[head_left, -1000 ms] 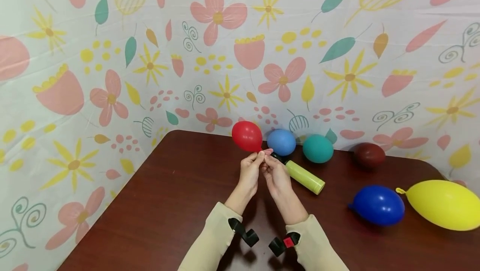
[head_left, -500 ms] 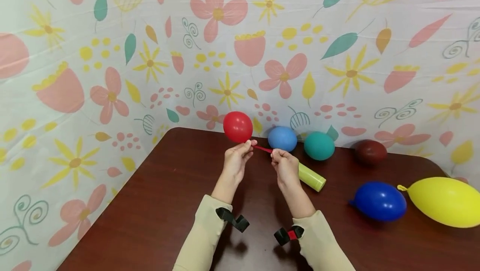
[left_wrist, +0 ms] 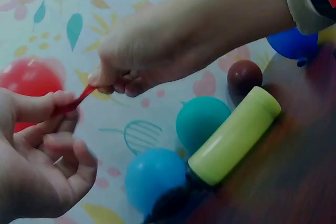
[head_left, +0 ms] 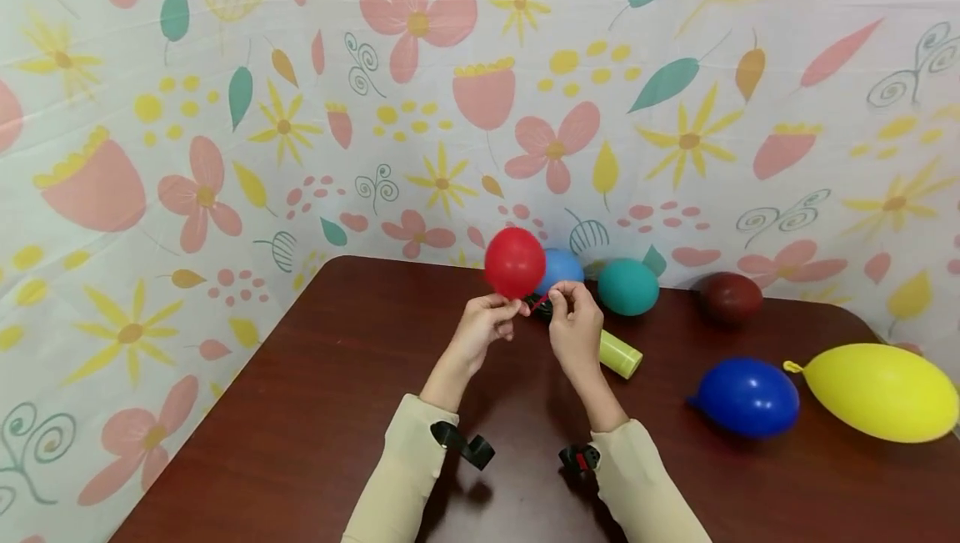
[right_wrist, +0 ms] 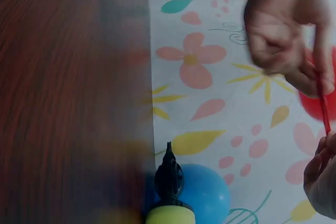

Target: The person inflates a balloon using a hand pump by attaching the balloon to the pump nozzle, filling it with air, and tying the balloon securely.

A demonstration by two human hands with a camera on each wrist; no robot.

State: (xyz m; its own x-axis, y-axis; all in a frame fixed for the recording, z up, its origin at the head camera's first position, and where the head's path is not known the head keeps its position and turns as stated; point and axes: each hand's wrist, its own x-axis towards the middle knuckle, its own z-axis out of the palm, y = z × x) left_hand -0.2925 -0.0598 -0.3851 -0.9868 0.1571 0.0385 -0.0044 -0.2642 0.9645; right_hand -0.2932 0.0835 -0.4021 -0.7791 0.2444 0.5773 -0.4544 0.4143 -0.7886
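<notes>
A small inflated red balloon is held up above the dark table. My left hand pinches its neck just below the round body. My right hand pinches the neck's free end, with fingers curled in. Between the two hands the red neck is stretched taut in the left wrist view. The right wrist view also has the neck drawn out as a thin strip. Beyond my right hand lies a yellow-green balloon pump with a black nozzle, partly hidden in the head view.
Along the table's back edge sit a light blue balloon, a teal balloon and a dark brown balloon. To the right lie a dark blue balloon and a long yellow balloon. A floral cloth hangs behind the table.
The hands were together at the balloon's neck, then drew apart and stretched it. Since then the balloon has shifted right, now in front of the light blue one, and the hands are somewhat closer.
</notes>
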